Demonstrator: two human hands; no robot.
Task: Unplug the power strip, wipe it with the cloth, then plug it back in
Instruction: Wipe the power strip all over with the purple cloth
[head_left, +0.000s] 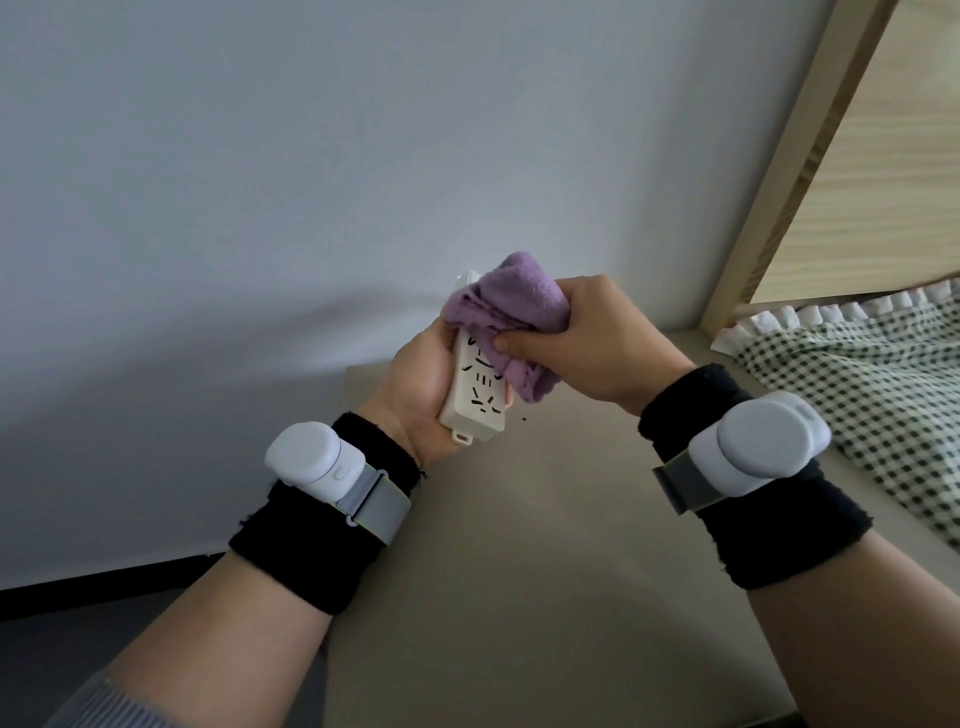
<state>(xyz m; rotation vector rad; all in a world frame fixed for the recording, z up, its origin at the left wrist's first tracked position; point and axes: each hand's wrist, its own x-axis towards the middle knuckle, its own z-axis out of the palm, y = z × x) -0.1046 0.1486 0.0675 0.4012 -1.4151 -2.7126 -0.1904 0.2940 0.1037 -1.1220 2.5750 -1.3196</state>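
Note:
My left hand grips a white power strip from its left side and holds it up in front of the wall, socket face toward me. My right hand clutches a bunched purple cloth and presses it onto the upper half of the strip. The cloth covers the strip's top sockets. No cord or plug shows in view.
A beige table top lies below my hands. A pale wall fills the back, with a dark baseboard at lower left. A wooden bed frame and a green checked bedcover sit at the right.

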